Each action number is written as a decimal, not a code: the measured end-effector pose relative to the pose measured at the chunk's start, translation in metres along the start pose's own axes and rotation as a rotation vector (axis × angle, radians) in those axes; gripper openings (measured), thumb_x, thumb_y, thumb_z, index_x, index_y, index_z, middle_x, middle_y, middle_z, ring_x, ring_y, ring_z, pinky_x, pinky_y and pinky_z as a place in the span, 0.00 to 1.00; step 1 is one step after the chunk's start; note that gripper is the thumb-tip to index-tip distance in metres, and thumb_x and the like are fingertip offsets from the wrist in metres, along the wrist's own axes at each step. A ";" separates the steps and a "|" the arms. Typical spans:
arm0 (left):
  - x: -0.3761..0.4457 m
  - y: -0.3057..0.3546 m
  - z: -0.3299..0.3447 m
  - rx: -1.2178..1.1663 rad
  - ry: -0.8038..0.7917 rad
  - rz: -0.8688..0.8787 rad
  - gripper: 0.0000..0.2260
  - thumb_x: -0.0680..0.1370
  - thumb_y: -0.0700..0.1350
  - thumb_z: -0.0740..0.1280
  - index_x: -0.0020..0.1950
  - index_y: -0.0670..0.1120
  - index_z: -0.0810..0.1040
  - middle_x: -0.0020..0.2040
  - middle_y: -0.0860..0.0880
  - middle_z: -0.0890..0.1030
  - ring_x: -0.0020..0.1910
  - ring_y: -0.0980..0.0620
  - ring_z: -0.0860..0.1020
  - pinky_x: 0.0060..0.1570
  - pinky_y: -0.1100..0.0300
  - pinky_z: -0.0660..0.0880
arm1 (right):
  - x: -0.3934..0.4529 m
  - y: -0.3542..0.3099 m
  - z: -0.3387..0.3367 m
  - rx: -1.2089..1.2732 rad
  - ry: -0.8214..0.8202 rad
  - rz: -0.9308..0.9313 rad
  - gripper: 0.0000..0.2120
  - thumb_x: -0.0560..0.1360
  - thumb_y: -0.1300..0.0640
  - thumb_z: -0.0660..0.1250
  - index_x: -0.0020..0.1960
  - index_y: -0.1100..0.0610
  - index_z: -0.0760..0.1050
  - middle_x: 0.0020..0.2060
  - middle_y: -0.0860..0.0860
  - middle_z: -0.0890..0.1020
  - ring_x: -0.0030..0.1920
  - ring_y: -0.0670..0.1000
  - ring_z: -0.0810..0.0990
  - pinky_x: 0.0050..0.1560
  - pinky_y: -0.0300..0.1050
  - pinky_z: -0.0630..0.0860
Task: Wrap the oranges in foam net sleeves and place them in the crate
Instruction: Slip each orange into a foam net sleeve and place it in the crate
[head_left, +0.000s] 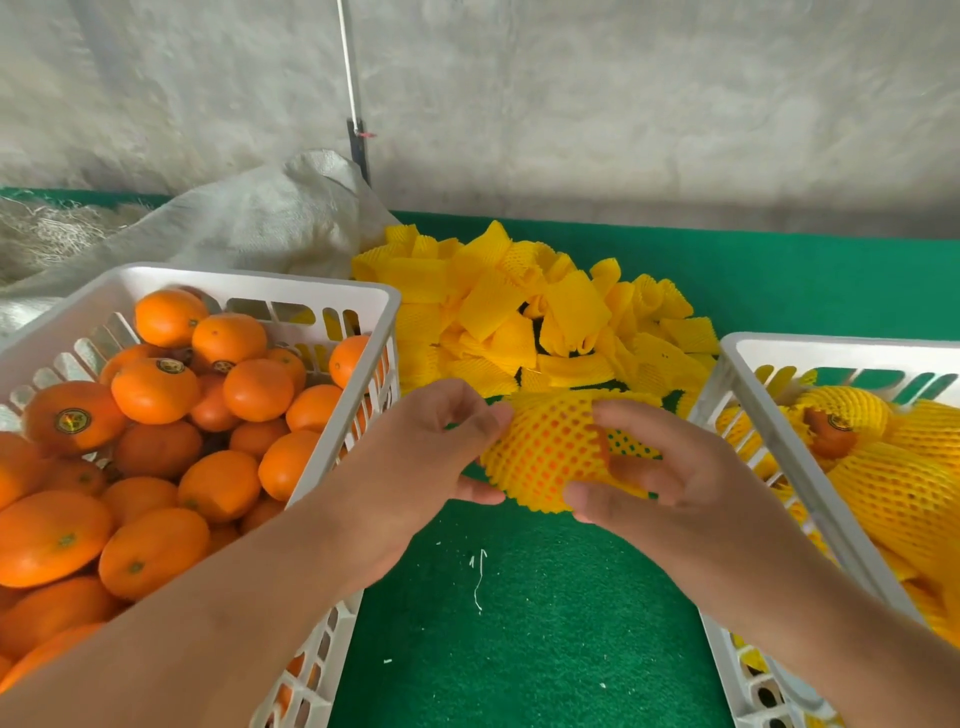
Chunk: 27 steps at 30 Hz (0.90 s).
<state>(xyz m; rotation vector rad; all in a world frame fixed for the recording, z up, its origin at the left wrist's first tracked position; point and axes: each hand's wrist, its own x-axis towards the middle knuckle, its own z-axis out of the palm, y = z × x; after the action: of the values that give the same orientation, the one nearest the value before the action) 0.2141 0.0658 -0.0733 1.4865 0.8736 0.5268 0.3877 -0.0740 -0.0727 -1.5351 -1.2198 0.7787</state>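
An orange in a yellow foam net sleeve (545, 452) is held between both hands above the green mat. My left hand (441, 441) pinches the sleeve's left edge with thumb and fingers. My right hand (654, 467) grips the sleeve's right side, thumb underneath. A white crate (363, 296) at the left is full of bare oranges (156, 389). A second white crate (769, 436) at the right holds sleeved oranges (904, 488).
A heap of loose yellow foam net sleeves (530, 312) lies on the green mat (519, 623) behind my hands. A pale woven sack (260, 223) slumps behind the left crate. A grey wall and a thin pole (353, 104) stand at the back.
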 end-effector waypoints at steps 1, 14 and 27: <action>0.001 -0.001 -0.002 0.027 0.008 0.019 0.16 0.83 0.52 0.69 0.49 0.38 0.76 0.49 0.45 0.84 0.46 0.48 0.86 0.50 0.51 0.86 | -0.001 0.001 0.001 -0.046 0.008 0.003 0.23 0.70 0.45 0.79 0.55 0.21 0.75 0.56 0.31 0.83 0.56 0.34 0.83 0.47 0.25 0.77; -0.013 -0.002 0.004 0.718 -0.153 0.496 0.44 0.64 0.66 0.82 0.73 0.73 0.61 0.70 0.74 0.63 0.68 0.71 0.66 0.58 0.74 0.67 | 0.001 0.000 -0.005 0.167 -0.117 0.094 0.27 0.72 0.45 0.79 0.68 0.45 0.75 0.62 0.48 0.85 0.60 0.52 0.86 0.60 0.54 0.84; -0.010 -0.011 -0.003 0.665 -0.164 0.373 0.32 0.67 0.69 0.77 0.68 0.72 0.69 0.60 0.71 0.75 0.58 0.69 0.75 0.53 0.76 0.71 | 0.001 0.007 0.001 -0.336 -0.140 -0.074 0.45 0.67 0.27 0.76 0.77 0.24 0.56 0.72 0.24 0.65 0.73 0.30 0.65 0.65 0.40 0.69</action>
<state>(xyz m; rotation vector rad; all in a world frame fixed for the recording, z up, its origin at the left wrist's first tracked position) 0.2039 0.0592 -0.0816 2.2926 0.6686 0.3873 0.3892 -0.0726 -0.0796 -1.7134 -1.5644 0.6650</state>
